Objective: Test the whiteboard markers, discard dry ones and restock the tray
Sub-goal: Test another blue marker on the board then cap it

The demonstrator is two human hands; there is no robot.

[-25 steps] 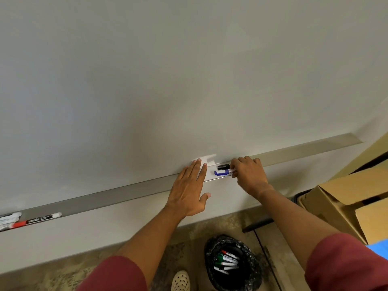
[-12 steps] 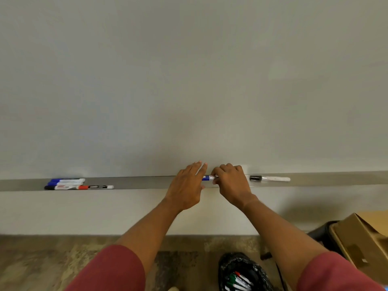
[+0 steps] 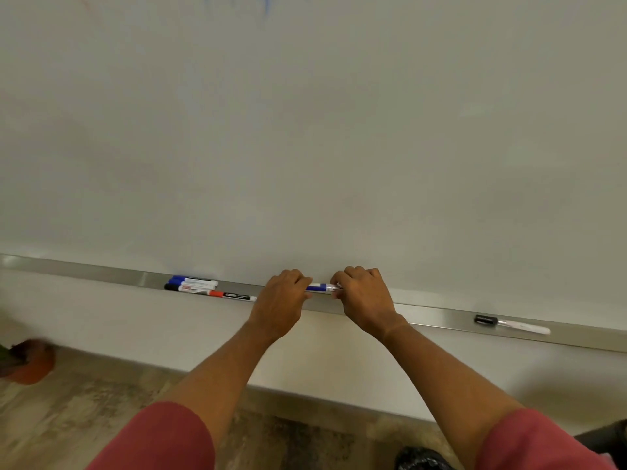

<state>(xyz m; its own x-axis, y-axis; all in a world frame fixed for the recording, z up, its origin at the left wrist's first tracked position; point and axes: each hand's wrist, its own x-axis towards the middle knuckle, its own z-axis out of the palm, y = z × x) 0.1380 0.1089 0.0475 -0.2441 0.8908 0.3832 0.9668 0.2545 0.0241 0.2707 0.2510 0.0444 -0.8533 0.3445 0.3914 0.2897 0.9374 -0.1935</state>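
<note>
Along the metal tray [image 3: 101,271] under the whiteboard [image 3: 305,130], in the head view, I have both hands on one blue marker [image 3: 319,287]. My left hand [image 3: 281,300] curls its fingers round the marker's left end, and my right hand [image 3: 363,296] pinches the right end — only the short blue and white stretch between the two hands shows. The marker lies level, right at the tray's front edge; I cannot tell whether it rests on the tray or sits just above it.

To the left of my left hand a small cluster of markers [image 3: 200,288] lies in the tray: a blue-capped one at the back, a black-capped one beside it, and a red and black one nearest the front, its tip close to my left hand. Well off to the right a single black-capped marker [image 3: 510,324] lies alone in the tray.

At the bottom edge, between my red sleeves [image 3: 159,439], a black bag [image 3: 420,461] sits on the floor — its contents are out of view. An orange pot [image 3: 29,362] stands blurred at the far left.
</note>
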